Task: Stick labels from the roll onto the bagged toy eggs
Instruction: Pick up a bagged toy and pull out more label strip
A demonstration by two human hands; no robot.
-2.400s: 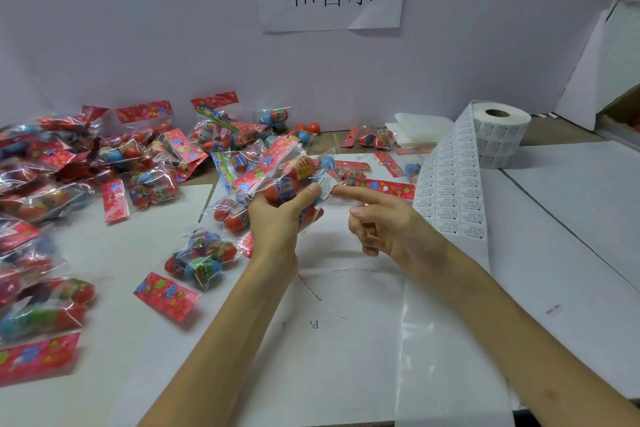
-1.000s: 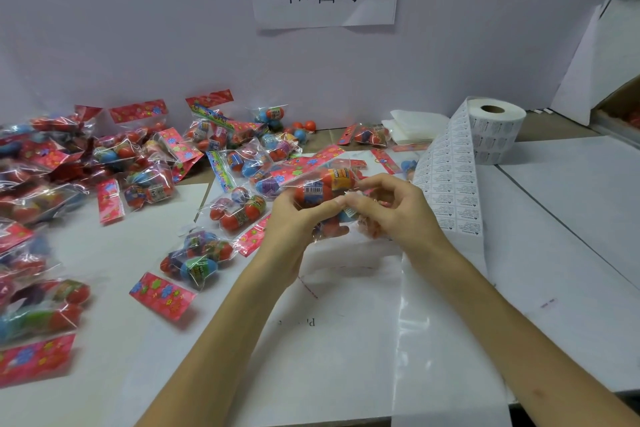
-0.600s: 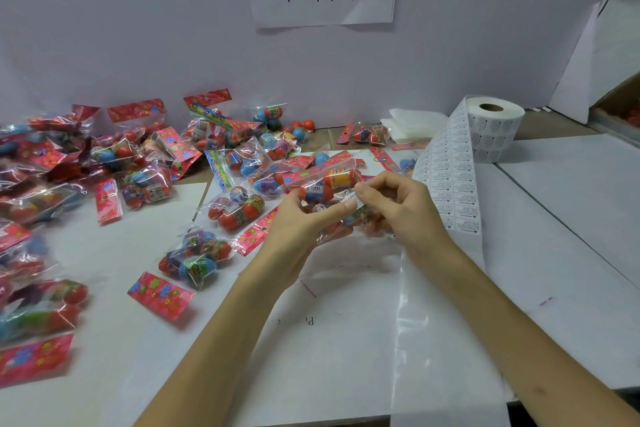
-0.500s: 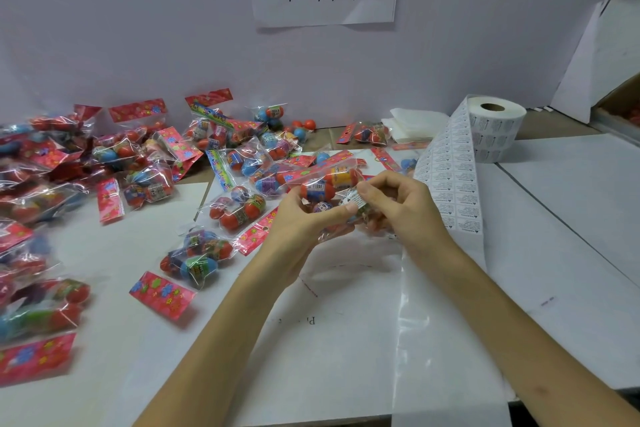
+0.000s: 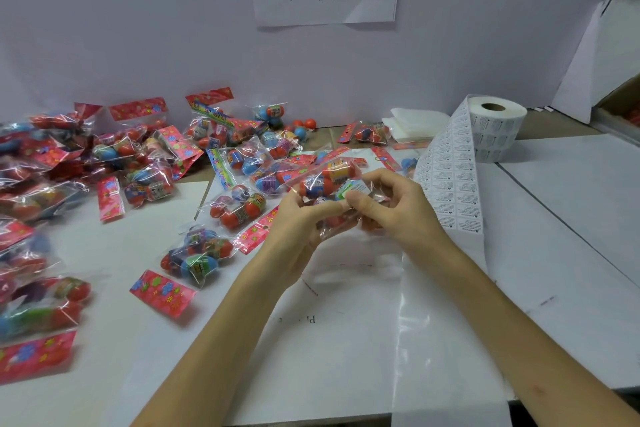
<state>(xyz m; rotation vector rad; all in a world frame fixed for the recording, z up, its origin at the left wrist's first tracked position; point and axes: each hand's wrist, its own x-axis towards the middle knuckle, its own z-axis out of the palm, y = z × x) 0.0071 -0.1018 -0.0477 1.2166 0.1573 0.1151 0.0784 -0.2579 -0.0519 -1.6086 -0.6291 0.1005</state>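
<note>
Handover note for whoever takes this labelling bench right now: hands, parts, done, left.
Left hand: grips the bag from the left.
Right hand: pinches the same bag, thumb beside a white label on it.
Roll: stands far right; its strip runs toward the viewer, behind the right hand.
Other bags: spread across the left and middle.
Done: the label looks stuck on the held bag.
Left: press it flat, set the bag down, label the rest. I cannot tell which of those already carry labels.
</note>
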